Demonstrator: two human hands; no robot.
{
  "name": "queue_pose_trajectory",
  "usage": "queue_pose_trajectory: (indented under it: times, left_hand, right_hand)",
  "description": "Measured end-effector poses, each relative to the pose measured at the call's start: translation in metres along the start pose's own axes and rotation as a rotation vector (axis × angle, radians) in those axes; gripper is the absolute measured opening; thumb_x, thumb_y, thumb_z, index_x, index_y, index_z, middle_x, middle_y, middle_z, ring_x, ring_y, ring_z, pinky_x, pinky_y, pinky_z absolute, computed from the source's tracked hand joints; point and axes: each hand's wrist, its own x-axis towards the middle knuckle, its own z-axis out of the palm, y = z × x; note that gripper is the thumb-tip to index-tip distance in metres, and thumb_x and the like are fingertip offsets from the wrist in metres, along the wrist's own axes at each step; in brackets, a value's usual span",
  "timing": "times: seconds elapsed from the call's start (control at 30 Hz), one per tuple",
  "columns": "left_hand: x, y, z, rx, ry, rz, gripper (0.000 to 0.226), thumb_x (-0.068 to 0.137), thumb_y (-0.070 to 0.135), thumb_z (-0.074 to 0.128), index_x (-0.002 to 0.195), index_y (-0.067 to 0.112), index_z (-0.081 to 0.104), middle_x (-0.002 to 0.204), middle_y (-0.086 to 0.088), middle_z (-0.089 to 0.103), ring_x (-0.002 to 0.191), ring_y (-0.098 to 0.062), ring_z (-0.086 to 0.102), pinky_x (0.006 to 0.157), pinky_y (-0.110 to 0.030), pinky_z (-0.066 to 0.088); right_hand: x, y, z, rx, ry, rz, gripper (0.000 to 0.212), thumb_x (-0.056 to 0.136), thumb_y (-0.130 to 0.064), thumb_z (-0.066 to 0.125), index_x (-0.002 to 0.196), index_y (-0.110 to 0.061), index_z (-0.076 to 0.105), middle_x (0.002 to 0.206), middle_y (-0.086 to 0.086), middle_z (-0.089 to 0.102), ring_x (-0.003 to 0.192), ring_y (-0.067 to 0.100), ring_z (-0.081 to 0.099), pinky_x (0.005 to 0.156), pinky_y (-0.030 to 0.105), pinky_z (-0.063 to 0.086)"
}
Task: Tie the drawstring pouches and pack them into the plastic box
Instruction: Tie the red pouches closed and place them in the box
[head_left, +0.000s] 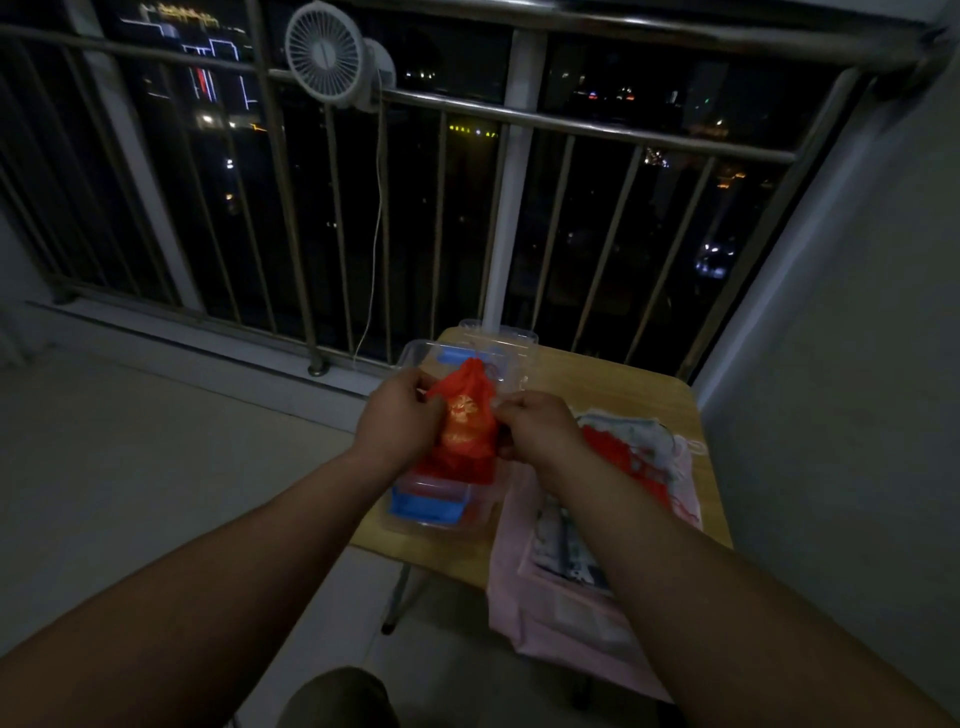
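Note:
A red drawstring pouch (466, 415) with a gold print is held upright between both hands, its gathered neck pointing away from me. My left hand (397, 415) grips its left side and my right hand (540, 423) pinches its right side. Just under the pouch sits a clear plastic box (434, 512) with blue clips on the left part of the small wooden table (623, 384). The box's clear lid (498, 335) lies open behind it. More pouches, red and pale patterned ones (639, 452), lie in a heap to the right of my right hand.
A pink cloth or bag (561, 597) hangs over the table's near right edge. A metal railing (519, 208) stands just beyond the table, with a small white fan (327, 54) clipped to it and its cord hanging down. A grey wall closes the right side; tiled floor lies to the left.

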Motion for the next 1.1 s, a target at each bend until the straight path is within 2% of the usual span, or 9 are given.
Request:
queue_pose_trajectory:
  times: [0.07, 0.17, 0.4, 0.5, 0.57, 0.67, 0.77, 0.93, 1.1]
  left_hand:
    - [0.005, -0.009, -0.002, 0.213, 0.034, 0.025, 0.045, 0.095, 0.036, 0.064, 0.135, 0.017, 0.057, 0.124, -0.009, 0.062, 0.111, -0.028, 0.063, 0.097, -0.043, 0.054]
    - [0.008, -0.012, 0.004, 0.278, 0.067, 0.09, 0.052, 0.096, 0.034, 0.063, 0.143, 0.017, 0.049, 0.139, -0.012, 0.051, 0.125, -0.031, 0.053, 0.102, -0.044, 0.047]
    - [0.007, 0.016, 0.055, 0.156, -0.046, 0.228, 0.041, 0.098, 0.027, 0.06, 0.137, 0.016, 0.055, 0.134, -0.005, 0.056, 0.12, -0.022, 0.057, 0.098, -0.037, 0.05]
    - [0.001, 0.04, 0.087, 0.129, -0.094, 0.3, 0.035, 0.099, 0.025, 0.059, 0.133, 0.016, 0.056, 0.127, -0.006, 0.057, 0.111, -0.02, 0.057, 0.09, -0.031, 0.047]
    - [-0.006, 0.053, 0.106, 0.089, -0.154, 0.32, 0.03, 0.101, 0.025, 0.058, 0.129, 0.016, 0.058, 0.123, -0.003, 0.059, 0.106, -0.017, 0.058, 0.088, -0.033, 0.051]
    - [-0.017, 0.062, 0.141, 0.097, -0.289, 0.274, 0.019, 0.102, 0.024, 0.054, 0.116, 0.014, 0.061, 0.107, -0.003, 0.066, 0.094, -0.02, 0.063, 0.084, -0.039, 0.056]
    - [-0.023, 0.053, 0.171, 0.149, -0.449, 0.166, 0.019, 0.101, 0.022, 0.052, 0.114, 0.014, 0.064, 0.109, -0.006, 0.069, 0.101, -0.025, 0.065, 0.088, -0.035, 0.053]
    - [-0.022, 0.035, 0.201, 0.106, -0.491, 0.06, 0.043, 0.101, 0.025, 0.056, 0.143, 0.02, 0.058, 0.143, -0.006, 0.061, 0.131, -0.024, 0.056, 0.112, -0.037, 0.044]
    - [-0.019, 0.027, 0.215, 0.109, -0.492, -0.047, 0.036, 0.098, 0.03, 0.058, 0.132, 0.017, 0.066, 0.129, -0.009, 0.069, 0.12, -0.026, 0.064, 0.106, -0.044, 0.05]
  right_hand:
    - [0.006, 0.006, 0.0, -0.167, 0.083, -0.038, 0.014, 0.096, -0.031, 0.064, 0.093, -0.019, 0.071, 0.084, -0.001, 0.07, 0.078, 0.02, 0.068, 0.067, 0.03, 0.052]
    - [0.007, 0.02, -0.016, -0.185, 0.157, -0.023, 0.02, 0.097, -0.032, 0.061, 0.091, -0.015, 0.069, 0.083, 0.005, 0.07, 0.077, 0.027, 0.068, 0.067, 0.032, 0.05]
    - [0.0, 0.061, -0.086, -0.166, 0.233, 0.06, 0.021, 0.095, -0.026, 0.059, 0.074, -0.027, 0.065, 0.081, -0.001, 0.066, 0.076, 0.023, 0.063, 0.078, 0.044, 0.055]
    - [-0.006, 0.076, -0.121, -0.155, 0.31, 0.113, 0.034, 0.095, -0.021, 0.053, 0.061, -0.025, 0.056, 0.066, 0.004, 0.058, 0.06, 0.023, 0.054, 0.063, 0.042, 0.046]
    - [-0.011, 0.083, -0.138, -0.172, 0.341, 0.146, 0.037, 0.098, -0.027, 0.055, 0.063, -0.022, 0.064, 0.063, 0.003, 0.06, 0.057, 0.022, 0.054, 0.059, 0.034, 0.04]
    - [-0.009, 0.109, -0.166, -0.159, 0.342, 0.185, 0.034, 0.095, -0.049, 0.063, 0.084, -0.023, 0.082, 0.078, -0.002, 0.076, 0.071, 0.018, 0.069, 0.069, 0.034, 0.055]
    - [-0.002, 0.144, -0.187, -0.251, 0.289, 0.163, 0.027, 0.09, -0.042, 0.058, 0.099, -0.032, 0.082, 0.101, -0.003, 0.079, 0.092, 0.021, 0.074, 0.09, 0.044, 0.06]
    - [-0.013, 0.133, -0.182, -0.433, 0.234, 0.193, 0.024, 0.093, -0.017, 0.053, 0.098, -0.023, 0.076, 0.098, -0.003, 0.067, 0.095, 0.023, 0.065, 0.076, 0.029, 0.044]
    - [-0.003, 0.151, -0.189, -0.518, 0.247, 0.306, 0.024, 0.087, -0.03, 0.057, 0.1, -0.014, 0.069, 0.1, 0.011, 0.07, 0.089, 0.029, 0.067, 0.068, 0.03, 0.047]
